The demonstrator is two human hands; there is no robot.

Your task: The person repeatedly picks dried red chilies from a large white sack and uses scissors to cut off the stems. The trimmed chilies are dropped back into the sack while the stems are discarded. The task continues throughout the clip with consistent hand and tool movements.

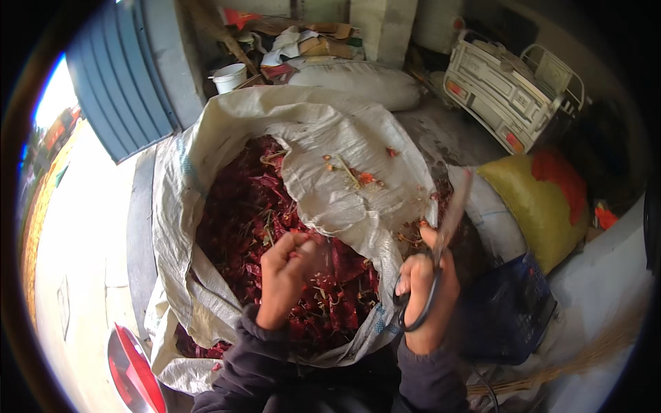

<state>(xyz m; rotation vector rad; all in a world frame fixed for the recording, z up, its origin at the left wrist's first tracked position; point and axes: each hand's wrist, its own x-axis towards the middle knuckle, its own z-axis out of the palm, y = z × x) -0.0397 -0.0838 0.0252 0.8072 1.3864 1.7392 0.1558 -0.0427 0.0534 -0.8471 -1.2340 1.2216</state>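
Observation:
A large white woven sack [186,165] stands wide-mouthed in front of me, with dark red dried chilies [237,189] heaped inside. Over the chilies hovers my left hand [282,279], its fingers curled in a pinch; blur hides what they hold. My right hand [437,303], at the sack's right edge, grips a pair of scissors [418,325]. Its dark handle loops circle my fingers, and the blurred blades point up and away. Orange-red bits and pale stems [358,175] lie on the sack's folded flap.
A dark blue crate [506,310] sits on the right, near a yellow sack [530,206]. Behind are a stuffed white sack [358,81], a white bucket [231,78] and a small cargo vehicle [506,86]. A red-and-white basin [134,368] is at lower left.

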